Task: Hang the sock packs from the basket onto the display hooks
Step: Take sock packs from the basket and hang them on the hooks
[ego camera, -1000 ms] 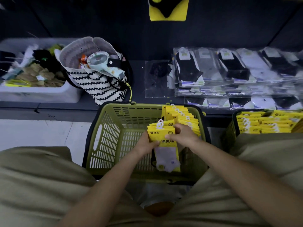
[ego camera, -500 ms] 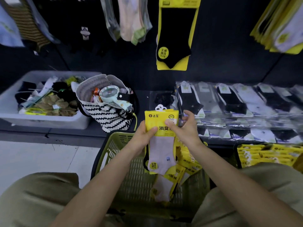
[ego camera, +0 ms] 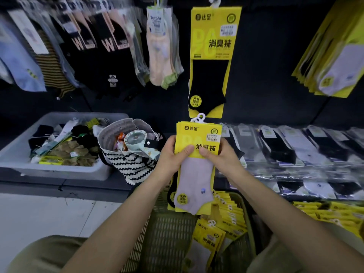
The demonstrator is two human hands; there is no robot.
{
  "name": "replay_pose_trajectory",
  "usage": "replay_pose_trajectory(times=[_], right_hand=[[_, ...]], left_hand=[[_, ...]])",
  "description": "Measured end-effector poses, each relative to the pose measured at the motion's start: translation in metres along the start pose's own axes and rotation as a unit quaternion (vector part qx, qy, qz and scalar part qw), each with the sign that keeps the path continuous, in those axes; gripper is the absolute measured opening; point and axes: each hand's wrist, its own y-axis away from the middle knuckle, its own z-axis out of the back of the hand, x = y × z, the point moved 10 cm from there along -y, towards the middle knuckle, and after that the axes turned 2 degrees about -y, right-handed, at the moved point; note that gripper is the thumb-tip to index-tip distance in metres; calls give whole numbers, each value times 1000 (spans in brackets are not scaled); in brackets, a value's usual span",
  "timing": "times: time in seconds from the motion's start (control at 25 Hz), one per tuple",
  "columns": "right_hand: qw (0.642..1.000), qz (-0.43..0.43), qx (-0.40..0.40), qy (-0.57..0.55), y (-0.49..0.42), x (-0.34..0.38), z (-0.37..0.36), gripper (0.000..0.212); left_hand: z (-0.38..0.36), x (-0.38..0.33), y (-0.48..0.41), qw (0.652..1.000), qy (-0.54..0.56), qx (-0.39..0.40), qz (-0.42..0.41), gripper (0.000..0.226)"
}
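Observation:
Both hands hold a small stack of yellow sock packs (ego camera: 197,174) with a pale pink sock in front and white hanger tabs on top. My left hand (ego camera: 171,154) grips the stack's left edge, thumb on the yellow card. My right hand (ego camera: 220,157) grips its right edge, thumb on the card too. The stack is raised above the green basket (ego camera: 169,233), where more yellow packs (ego camera: 226,217) lie. Just above the stack, a yellow pack with a black sock (ego camera: 213,62) hangs from a display hook (ego camera: 214,1) on the dark wall.
A striped tote bag (ego camera: 128,164) with a hand fan and a white bin (ego camera: 59,168) of loose socks sit on the ledge at left. Bagged socks (ego camera: 295,146) cover the shelf at right. More packs hang at upper left and upper right (ego camera: 334,56).
Both hands lifted the stack of packs out of the basket and up toward the hanging black-sock pack. My view tilted upward, so the wall display shows.

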Motion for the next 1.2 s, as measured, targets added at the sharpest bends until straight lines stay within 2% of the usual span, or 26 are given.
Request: replay_pose_trajectory(times=[0.12,0.28,0.44,0.56,0.64,0.76,1.0,1.2], right_hand=[[997,34,-63,-11,-19,44,18,31],[994,90,-59,-11,-33,93,24,13],[990,127,-64,-23,-45,131,29,9],[986,143,-81,-25,-60,160,34,4],[982,152,-110,-23,-72,181,41,4],[977,151,-150,-31,-88,204,52,5],[975,163,-151,2,-111,220,45,6],[976,153,-154,28,-128,216,37,10]], left_hand=[[1,-35,-13,999,1,-19,-45,40],[5,-69,-29,996,11,-41,-73,47],[10,-104,-50,991,-11,-61,-117,30],[24,-134,-67,982,-27,-117,-145,17],[34,-156,-76,976,-34,-142,-164,21],[53,-184,-79,966,-37,-176,-185,9],[75,-201,-77,957,-55,-192,-209,20],[77,-196,-78,958,-46,-194,-204,16]])
